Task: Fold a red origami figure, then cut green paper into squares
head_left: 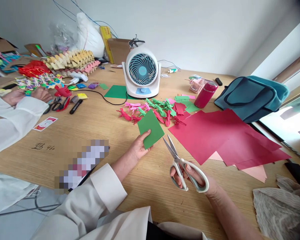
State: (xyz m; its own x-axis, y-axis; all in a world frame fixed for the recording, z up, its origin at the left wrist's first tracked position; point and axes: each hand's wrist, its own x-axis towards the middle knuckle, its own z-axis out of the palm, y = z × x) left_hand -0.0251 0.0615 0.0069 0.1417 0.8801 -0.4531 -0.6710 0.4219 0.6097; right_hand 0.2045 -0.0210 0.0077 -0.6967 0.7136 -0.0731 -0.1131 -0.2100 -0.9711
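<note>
My left hand (pixel 140 146) pinches a green paper piece (pixel 151 128) by its lower edge, thumb on top. The piece is held above the table. To its right, my right hand (pixel 190 175) has its fingers through the handles of the scissors (pixel 174 155). Their blades are slightly apart and point up and left, near the right corner of the green paper but not around it. Behind the green paper lies a pile of cut pink, green and red paper pieces (pixel 162 108). Large red paper sheets (pixel 215 133) spread to the right.
A white fan (pixel 142 71) stands at the back, with a red bottle (pixel 206 94) and a teal bag (pixel 250 95) to the right. At the left, another person's hands (pixel 37 95) are near small colourful items. A blurred-out object (pixel 83 165) lies left of my forearm.
</note>
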